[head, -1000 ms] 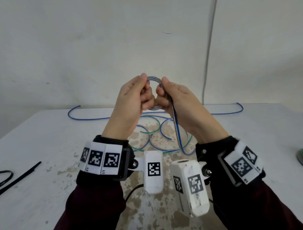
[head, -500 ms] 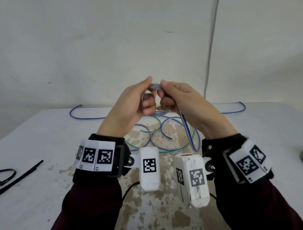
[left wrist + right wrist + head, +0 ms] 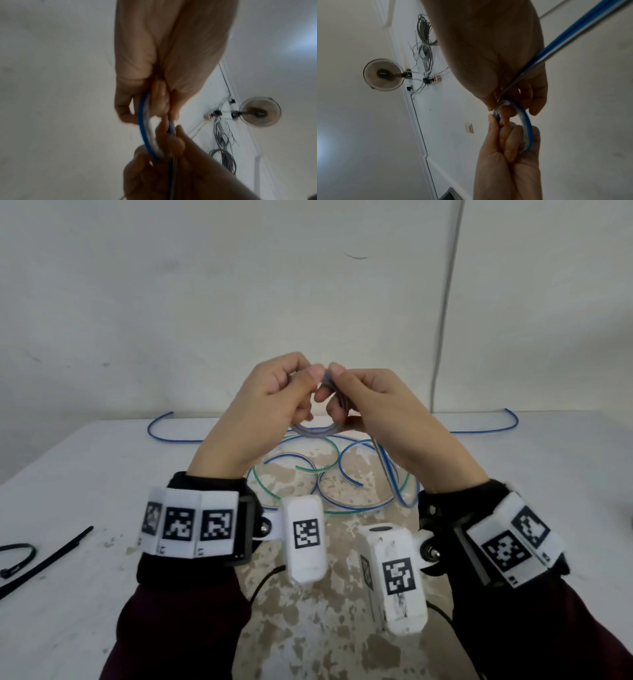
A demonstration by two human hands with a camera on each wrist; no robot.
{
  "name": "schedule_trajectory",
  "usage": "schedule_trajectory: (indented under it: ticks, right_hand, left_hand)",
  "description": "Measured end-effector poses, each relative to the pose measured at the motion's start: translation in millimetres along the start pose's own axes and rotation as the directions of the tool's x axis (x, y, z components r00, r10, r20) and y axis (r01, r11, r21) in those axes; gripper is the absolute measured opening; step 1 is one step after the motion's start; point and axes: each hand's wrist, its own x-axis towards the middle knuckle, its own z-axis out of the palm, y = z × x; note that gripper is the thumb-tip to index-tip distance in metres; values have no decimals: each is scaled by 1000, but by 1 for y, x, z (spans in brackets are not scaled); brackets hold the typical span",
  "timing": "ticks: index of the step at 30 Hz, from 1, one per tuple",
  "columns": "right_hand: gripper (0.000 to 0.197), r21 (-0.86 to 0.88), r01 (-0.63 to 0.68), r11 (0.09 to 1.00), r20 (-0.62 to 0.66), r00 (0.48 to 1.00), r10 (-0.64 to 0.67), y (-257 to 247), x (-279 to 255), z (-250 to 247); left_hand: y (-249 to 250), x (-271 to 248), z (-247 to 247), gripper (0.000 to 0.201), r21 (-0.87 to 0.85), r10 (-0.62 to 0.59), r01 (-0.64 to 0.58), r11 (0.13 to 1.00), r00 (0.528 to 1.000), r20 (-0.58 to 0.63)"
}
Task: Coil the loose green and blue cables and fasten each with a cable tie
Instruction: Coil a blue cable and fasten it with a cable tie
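Winding the blue cable (image 3: 313,430) into a small coil above the worktop (image 3: 85,474), left hand (image 3: 270,402) pinching the loops, right hand (image 3: 373,409) gripping and feeding the free length. Coiling barely begun, by the look of it: most of the blue cable and all of the green cable (image 3: 291,470) lying loose below. No fastening done yet; black cable ties (image 3: 44,563) lying unused at far left.

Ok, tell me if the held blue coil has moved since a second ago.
Yes, slightly downward: the blue coil now dips below the table's far edge; earlier it sat about level.
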Motion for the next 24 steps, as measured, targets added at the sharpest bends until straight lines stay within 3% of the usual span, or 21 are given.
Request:
schedule_trajectory:
  ticks: [3,7,10,13,17,22,24]
  right_hand:
    - [40,150,-28,988,41,999,22,-3,0,-5]
    - [38,319,-56,946,95,995,27,-2,1,-8]
    - [37,204,-40,978,111,994,17,1,0,-9]
    - [37,52,-46,998,169,985,37,0,-3,-7]
    - [38,-41,-52,998,206,977,60,-2,-6,2]
    - [42,-38,-79,996,188,979,85,-1,-7,8]
    - [41,-36,-78,996,149,985,82,0,-6,8]
  left_hand:
    - [-3,5,7,27,33,90,-86,996,985,-149]
    - [0,6,15,30,-49,90,-101,994,977,-191]
    - [5,3,14,36,-196,-89,87,977,996,-4]
    - [4,-2,-1,41,-133,-186,214,968,963,196]
    - [3,-9,-23,38,-67,-175,213,975,916,361]
    - [-2,-10,-29,36,34,-171,172,985,906,387]
    - [-1,-9,-26,30,73,-129,110,991,925,357]
